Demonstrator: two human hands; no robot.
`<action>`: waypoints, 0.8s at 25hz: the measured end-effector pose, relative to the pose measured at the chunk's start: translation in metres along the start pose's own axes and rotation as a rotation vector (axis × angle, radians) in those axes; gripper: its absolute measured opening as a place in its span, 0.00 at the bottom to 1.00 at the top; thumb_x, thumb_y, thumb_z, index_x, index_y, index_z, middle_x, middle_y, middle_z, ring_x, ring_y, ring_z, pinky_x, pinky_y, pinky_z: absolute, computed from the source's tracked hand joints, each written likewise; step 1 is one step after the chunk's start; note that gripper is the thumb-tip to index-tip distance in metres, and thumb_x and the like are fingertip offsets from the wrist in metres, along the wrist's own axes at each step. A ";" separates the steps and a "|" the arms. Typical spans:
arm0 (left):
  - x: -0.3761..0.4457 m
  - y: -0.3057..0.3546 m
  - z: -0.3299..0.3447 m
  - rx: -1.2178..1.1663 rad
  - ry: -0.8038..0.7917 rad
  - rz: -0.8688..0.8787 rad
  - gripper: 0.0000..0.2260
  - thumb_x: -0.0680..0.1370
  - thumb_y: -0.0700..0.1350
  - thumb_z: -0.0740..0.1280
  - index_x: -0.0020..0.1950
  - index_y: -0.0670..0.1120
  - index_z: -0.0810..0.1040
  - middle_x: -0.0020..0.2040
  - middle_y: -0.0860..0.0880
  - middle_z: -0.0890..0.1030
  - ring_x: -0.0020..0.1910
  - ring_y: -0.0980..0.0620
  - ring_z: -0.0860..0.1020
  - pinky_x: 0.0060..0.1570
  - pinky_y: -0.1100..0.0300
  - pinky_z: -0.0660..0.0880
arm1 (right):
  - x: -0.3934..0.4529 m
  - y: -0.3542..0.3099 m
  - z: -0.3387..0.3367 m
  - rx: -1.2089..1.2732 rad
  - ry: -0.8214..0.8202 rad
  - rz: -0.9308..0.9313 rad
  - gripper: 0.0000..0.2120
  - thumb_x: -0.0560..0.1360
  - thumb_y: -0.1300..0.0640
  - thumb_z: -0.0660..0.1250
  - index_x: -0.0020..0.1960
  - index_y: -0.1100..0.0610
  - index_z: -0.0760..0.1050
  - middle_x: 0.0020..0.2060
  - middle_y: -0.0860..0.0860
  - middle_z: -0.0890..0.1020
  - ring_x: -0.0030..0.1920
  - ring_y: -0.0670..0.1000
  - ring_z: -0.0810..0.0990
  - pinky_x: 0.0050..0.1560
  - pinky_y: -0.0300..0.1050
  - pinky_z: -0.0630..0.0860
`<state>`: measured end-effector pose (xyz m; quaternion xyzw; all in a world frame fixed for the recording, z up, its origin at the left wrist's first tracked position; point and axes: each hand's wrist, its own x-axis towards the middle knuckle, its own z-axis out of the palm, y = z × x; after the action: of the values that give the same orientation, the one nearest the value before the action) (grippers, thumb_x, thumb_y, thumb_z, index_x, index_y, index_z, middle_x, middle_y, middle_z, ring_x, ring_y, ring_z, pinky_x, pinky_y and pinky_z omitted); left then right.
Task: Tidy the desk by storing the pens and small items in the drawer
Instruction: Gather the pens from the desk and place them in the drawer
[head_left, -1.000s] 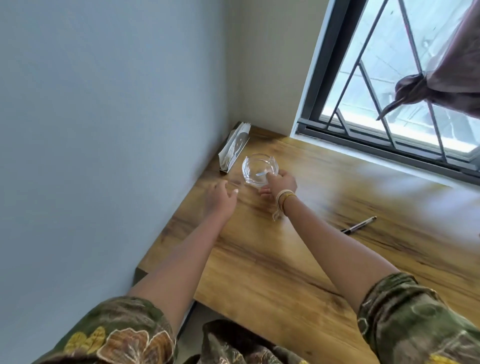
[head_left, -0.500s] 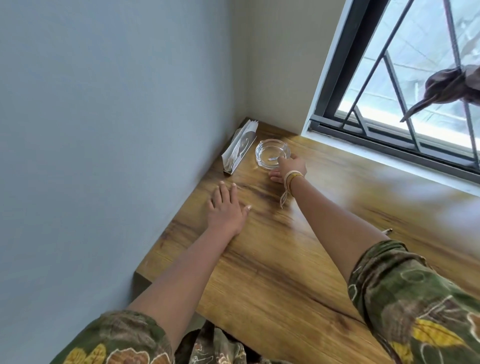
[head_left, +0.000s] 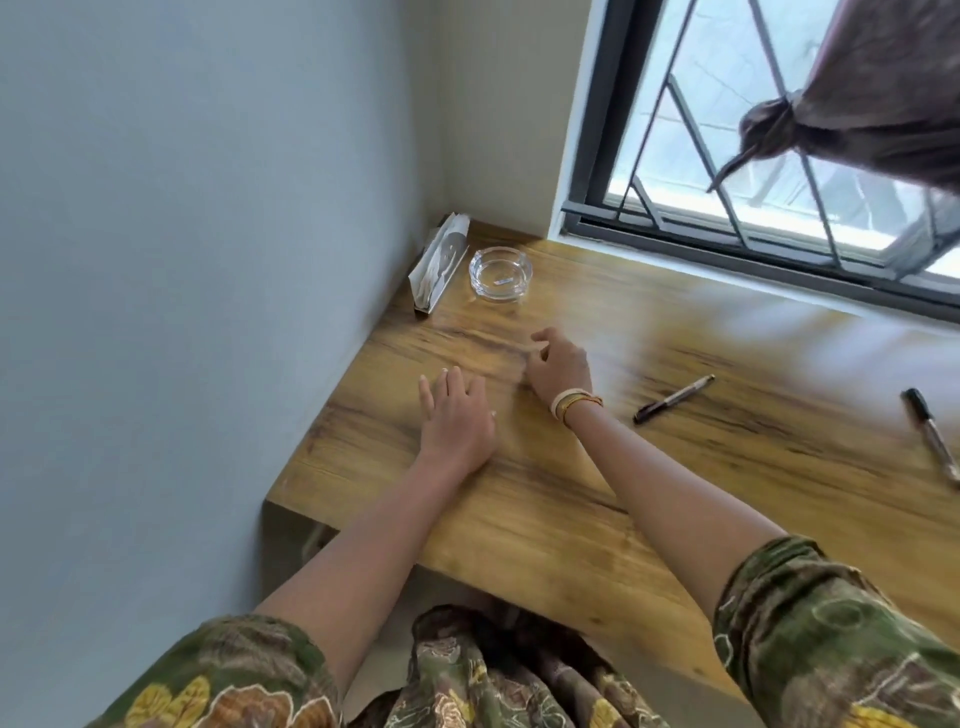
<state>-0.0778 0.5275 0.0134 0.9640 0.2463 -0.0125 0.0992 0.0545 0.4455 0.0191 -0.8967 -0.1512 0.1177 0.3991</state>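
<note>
A clear glass ashtray (head_left: 500, 273) stands near the far left corner of the wooden desk (head_left: 675, 467), with a small white scrap inside it. My right hand (head_left: 558, 367) hovers just short of it, fingers loosely curled and holding nothing. My left hand (head_left: 456, 415) lies flat on the desk, fingers spread. A dark pen (head_left: 673, 399) lies to the right of my right wrist. A second black pen (head_left: 933, 434) lies near the right edge of the view. No drawer is visible.
A transparent packet with white contents (head_left: 439, 265) leans against the grey wall beside the ashtray. A barred window (head_left: 753, 218) runs along the back of the desk, and a knotted brown curtain (head_left: 857, 104) hangs at the upper right.
My right hand has let go of the ashtray and drawn back toward me. The ashtray stays near the corner. My left hand has slid back slightly. The view now takes in both pens.
</note>
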 end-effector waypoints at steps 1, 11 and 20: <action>-0.009 0.007 0.001 0.005 -0.008 0.028 0.20 0.78 0.50 0.62 0.68 0.44 0.67 0.70 0.40 0.65 0.74 0.40 0.58 0.73 0.37 0.45 | -0.018 0.009 -0.007 -0.062 0.028 -0.034 0.12 0.75 0.59 0.61 0.56 0.56 0.78 0.45 0.56 0.83 0.47 0.57 0.81 0.48 0.48 0.77; -0.072 0.046 0.010 0.111 -0.478 0.152 0.31 0.82 0.59 0.48 0.78 0.53 0.34 0.77 0.42 0.32 0.76 0.40 0.34 0.72 0.34 0.41 | -0.062 0.105 -0.099 -0.717 0.079 -0.038 0.14 0.77 0.59 0.59 0.61 0.53 0.74 0.62 0.54 0.75 0.62 0.59 0.70 0.55 0.53 0.73; -0.055 0.071 0.009 0.171 -0.578 -0.003 0.34 0.80 0.63 0.49 0.77 0.54 0.32 0.77 0.40 0.32 0.76 0.36 0.36 0.70 0.30 0.41 | -0.058 0.120 -0.121 -0.654 0.091 -0.198 0.10 0.77 0.62 0.62 0.54 0.60 0.80 0.52 0.58 0.80 0.56 0.60 0.75 0.55 0.50 0.71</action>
<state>-0.0921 0.4385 0.0221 0.9251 0.2070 -0.3072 0.0838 0.0622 0.2657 0.0138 -0.9625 -0.2492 -0.0162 0.1062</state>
